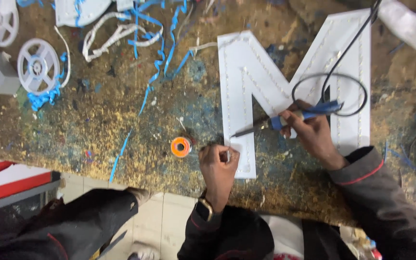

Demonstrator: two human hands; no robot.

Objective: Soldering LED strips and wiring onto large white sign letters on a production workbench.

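In the head view, a white letter-shaped sign is lying flat on the paint-stained desk. The right hand is gripping a blue-handled soldering iron, its tip touching the sign's left leg. The left hand is pinching something too thin to make out, just below that tip. An orange spool is sitting beside the left fingers. 2 white reels are lying far left.

A worn counter, stained gold and blue, filled most of the view. Pale floor tiles showed at its near edge. At the left stood what looked like a red-and-white panel.
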